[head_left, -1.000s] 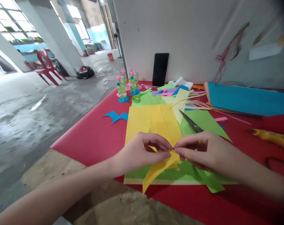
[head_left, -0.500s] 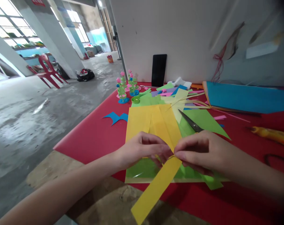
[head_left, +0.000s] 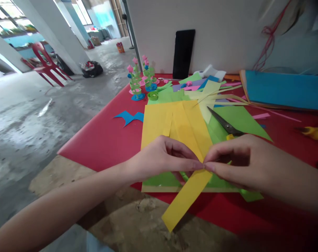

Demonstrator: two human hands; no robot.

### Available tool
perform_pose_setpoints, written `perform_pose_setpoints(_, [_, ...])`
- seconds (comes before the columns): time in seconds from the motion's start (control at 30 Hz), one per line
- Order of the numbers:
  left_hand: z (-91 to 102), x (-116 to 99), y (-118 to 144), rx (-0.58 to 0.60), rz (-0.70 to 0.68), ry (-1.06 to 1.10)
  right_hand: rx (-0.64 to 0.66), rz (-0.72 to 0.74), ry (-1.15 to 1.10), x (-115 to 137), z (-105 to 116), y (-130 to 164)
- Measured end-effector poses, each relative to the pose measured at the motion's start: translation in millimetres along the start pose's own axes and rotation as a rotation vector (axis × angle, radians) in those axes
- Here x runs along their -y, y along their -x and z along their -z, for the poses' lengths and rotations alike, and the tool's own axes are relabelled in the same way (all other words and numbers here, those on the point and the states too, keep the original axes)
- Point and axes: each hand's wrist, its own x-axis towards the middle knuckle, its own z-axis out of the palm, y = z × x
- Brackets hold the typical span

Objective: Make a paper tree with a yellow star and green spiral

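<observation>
My left hand (head_left: 161,157) and my right hand (head_left: 235,159) meet fingertip to fingertip and pinch the upper end of a yellow paper strip (head_left: 186,197). The strip hangs down toward me past the table's near edge. Under my hands lie a yellow sheet (head_left: 172,122) cut into bands and a green sheet (head_left: 161,180) beneath it. Scissors (head_left: 223,123) rest just beyond my right hand on another green sheet (head_left: 243,120).
The red table (head_left: 103,140) holds blue paper scraps (head_left: 129,117), small paper flower figures (head_left: 138,82), a green coil (head_left: 152,95), a blue paper stack (head_left: 285,89) at right and a yellow object (head_left: 315,133). A black phone (head_left: 184,52) leans on the white wall. Concrete floor lies left.
The curled yellow strip has straightened and now hangs down past the table edge. Both hands stay pinched on its top end. The view has tilted down slightly.
</observation>
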Motion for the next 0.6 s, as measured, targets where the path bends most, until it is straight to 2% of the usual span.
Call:
perform_pose_setpoints(0.13, [0.3,0,0,0.001,-0.007,-0.024,-0.031,-0.065,0.013,0,0,2])
perform_pose_setpoints(0.33, [1.2,0,0,0.032,-0.03,0.026,-0.099,0.047,0.087,-13,0,-6])
perform_pose_setpoints(0.47, [1.5,2,-1,0.051,-0.02,0.082,-0.162,0.032,0.185,-18,1,-7])
perform_pose_setpoints(0.6, [1.7,3,-2,0.055,-0.019,0.099,-0.159,-0.016,0.235,-13,1,-1])
